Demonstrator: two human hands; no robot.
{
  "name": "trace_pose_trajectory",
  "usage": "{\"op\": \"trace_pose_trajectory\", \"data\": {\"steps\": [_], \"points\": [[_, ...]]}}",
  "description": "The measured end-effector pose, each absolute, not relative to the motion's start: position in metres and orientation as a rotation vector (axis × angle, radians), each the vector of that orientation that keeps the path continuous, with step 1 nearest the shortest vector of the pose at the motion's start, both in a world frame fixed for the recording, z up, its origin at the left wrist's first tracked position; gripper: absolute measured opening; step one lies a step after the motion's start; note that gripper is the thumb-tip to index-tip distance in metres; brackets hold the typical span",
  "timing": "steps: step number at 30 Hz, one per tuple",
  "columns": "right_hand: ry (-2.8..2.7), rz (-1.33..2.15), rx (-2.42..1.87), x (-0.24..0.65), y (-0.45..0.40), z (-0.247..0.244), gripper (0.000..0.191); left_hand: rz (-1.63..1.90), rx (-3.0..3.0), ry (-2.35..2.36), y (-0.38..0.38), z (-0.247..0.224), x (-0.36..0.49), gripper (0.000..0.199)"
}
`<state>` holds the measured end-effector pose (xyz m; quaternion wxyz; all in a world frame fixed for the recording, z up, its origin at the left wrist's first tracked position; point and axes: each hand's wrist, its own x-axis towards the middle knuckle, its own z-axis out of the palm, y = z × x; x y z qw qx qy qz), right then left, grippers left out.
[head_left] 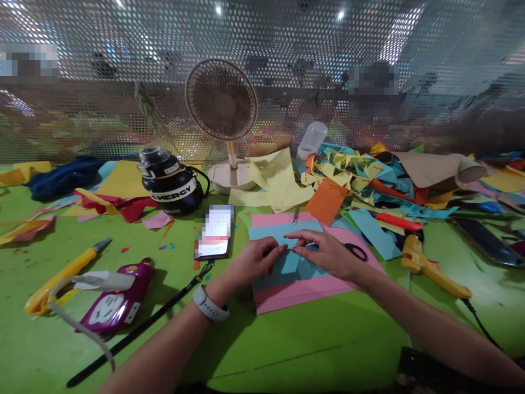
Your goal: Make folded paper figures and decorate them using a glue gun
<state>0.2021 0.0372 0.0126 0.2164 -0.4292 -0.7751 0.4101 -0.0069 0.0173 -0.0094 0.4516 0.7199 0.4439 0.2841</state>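
Both my hands meet over a blue paper sheet [266, 273], which lies on a larger pink paper sheet [283, 298]. The fingertips of my left hand [260, 257] are pinched together; what is between them, if anything, is too small to make out. Close by, my right hand [328, 253] points leftward, thumb and index stretched out with a small gap between. A narrow light-blue paper piece [290, 264] lies just below the fingertips. Scissors with a black handle [356, 251] rest on the pink sheet, partly hidden under my right hand.
Left are a lit phone [215, 232], a purple power strip [118, 298], a yellow utility knife [68, 276] and a black bottle [172, 183]. A fan [223, 104] stands behind. Right are a yellow glue gun [435, 268], paper scraps [348, 169] and a dark phone [488, 241].
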Motion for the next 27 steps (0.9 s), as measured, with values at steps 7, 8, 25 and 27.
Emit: {"op": "trace_pose_trajectory", "data": {"steps": [7,8,25,27], "points": [[-2.123,1.197,-1.201,0.203,0.039,0.013,0.040,0.645,1.956,1.102,0.021,-0.010,-0.010,0.025],[-2.121,1.194,-1.203,0.204,0.040,0.012,0.040,0.637,1.989,1.134,0.021,-0.010,-0.011,0.024],[-2.040,1.174,-1.226,0.212,0.041,0.015,0.038,0.911,1.530,1.134,0.019,-0.008,-0.009,0.038],[-2.022,1.156,-1.231,0.212,0.041,0.016,0.039,0.900,1.261,1.138,0.020,-0.009,-0.008,0.045]]}}
